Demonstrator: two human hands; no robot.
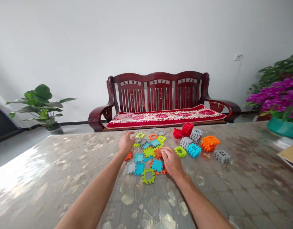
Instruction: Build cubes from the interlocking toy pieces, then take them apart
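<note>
Flat toothed plastic tiles (146,152) in blue, green, orange, grey and yellow lie scattered on the stone-patterned table (65,165). My left hand (126,142) hovers over the pile's left side, fingers spread and reaching toward a yellow-green tile (140,135). My right hand (171,161) rests palm down on the pile's right side, fingers curled onto an orange tile (158,153); whether it grips it is unclear. Right of the tiles stand assembled cubes: red ones (187,128), grey ones (196,135), a blue one (193,150) and an orange one (209,143).
A dark red wooden bench (160,95) with a red cushion stands behind the table. A green potted plant (42,106) sits at left on the floor. Purple flowers in a teal pot (283,127) and a stack of papers (289,154) occupy the table's right edge.
</note>
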